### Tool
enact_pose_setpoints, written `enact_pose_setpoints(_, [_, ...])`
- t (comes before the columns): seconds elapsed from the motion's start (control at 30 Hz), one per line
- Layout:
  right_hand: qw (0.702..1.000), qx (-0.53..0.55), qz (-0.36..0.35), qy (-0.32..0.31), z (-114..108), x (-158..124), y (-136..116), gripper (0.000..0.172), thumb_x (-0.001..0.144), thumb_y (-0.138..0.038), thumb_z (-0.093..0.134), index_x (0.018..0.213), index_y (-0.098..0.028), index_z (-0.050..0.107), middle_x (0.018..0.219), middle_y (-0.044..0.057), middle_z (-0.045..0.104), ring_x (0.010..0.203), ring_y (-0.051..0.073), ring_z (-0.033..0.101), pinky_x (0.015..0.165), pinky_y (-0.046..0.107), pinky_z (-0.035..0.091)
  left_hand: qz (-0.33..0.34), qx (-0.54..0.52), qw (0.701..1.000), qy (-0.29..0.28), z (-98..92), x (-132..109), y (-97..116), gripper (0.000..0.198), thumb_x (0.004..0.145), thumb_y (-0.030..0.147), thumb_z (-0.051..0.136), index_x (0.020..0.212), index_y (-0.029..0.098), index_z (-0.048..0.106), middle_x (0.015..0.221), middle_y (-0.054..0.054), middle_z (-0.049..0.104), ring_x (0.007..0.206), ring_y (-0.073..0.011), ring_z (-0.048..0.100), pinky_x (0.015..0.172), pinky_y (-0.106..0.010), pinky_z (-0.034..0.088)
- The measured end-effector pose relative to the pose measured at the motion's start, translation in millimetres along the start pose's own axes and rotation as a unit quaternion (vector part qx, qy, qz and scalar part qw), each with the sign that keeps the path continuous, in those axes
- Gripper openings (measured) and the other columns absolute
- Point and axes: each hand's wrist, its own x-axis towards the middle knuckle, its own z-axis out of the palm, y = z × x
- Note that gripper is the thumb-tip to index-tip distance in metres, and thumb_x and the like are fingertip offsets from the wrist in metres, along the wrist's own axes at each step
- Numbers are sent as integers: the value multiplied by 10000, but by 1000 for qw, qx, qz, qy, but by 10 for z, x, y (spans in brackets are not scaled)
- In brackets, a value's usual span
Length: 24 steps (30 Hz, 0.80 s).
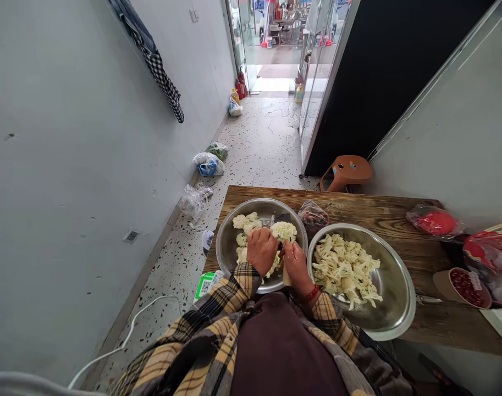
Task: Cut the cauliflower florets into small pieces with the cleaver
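Observation:
Over the left steel bowl (230, 245), both my hands hold one piece of cauliflower (283, 230). My left hand (261, 250) is closed around its left side. My right hand (295, 265) grips it from below, fingers curled; a pale handle shows under that hand, and what looks like a blade lies across the bowl. Several loose florets (244, 221) lie in this bowl. The right steel bowl (393, 286) holds a heap of cut florets (345, 268).
The wooden table (382, 212) also carries plastic bags with red items (436, 223), a cup of red berries (465, 287) and a dark bag (313, 215). An orange stool (346, 170) stands behind it. Bags (208, 164) and a white cable (127, 333) lie on the floor by the left wall.

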Motion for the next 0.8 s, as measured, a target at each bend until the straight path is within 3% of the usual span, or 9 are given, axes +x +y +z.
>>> enact_pose_setpoints(0.1, [983,-134,-117,47,25,38,75,376,922,-487,332,739,-216,518,772,56,569,808,212,544,800,401,460,-71,-40,996,-21,54,-90,113,264,894,279,434,756,162,627,869,-115,573,884,-251,475,777,-386,339])
enact_pose_setpoints(0.23, [951,-248,-179,53,-28,110,140,424,947,-485,277,872,-179,560,1019,152,581,1029,264,534,894,454,437,-81,-139,984,-82,122,-231,125,289,892,293,432,699,166,605,817,-91,572,829,-218,493,729,-338,345])
enact_pose_setpoints(0.33, [926,-319,-197,47,-135,163,142,401,942,-486,336,907,-159,566,1193,187,517,1112,272,515,898,426,450,-103,-161,976,-103,168,-309,-64,255,868,340,484,723,177,616,833,-76,580,844,-211,505,740,-328,351])
enact_pose_setpoints(0.47, [902,-373,-213,44,-297,205,124,376,929,-481,389,949,-165,593,1226,173,491,1091,272,538,853,400,485,-171,-125,971,-112,218,-345,-430,221,844,332,512,724,181,621,874,-85,585,902,-238,511,763,-355,371])
enact_pose_setpoints(0.57, [888,-392,-237,37,-377,203,103,338,917,-439,437,1038,-176,612,1270,169,451,1140,290,509,856,409,495,-202,-198,955,-87,228,-290,-578,167,779,316,594,871,184,638,970,-90,587,960,-247,519,816,-382,403])
enact_pose_setpoints(0.67, [881,-391,-266,8,-396,164,45,286,894,-356,501,1105,-203,618,1318,149,416,1195,291,471,886,401,492,-233,-395,885,-82,205,-157,-546,412,746,392,638,1093,176,585,1035,-95,590,923,-211,564,810,-360,457])
enact_pose_setpoints(0.8, [886,-366,-286,-5,-376,103,-60,319,864,-158,469,1130,-239,625,1329,111,406,1172,255,493,875,360,497,-297,-615,714,-153,141,8,-365,564,756,558,580,1177,184,535,986,-77,627,824,-177,604,665,-295,507])
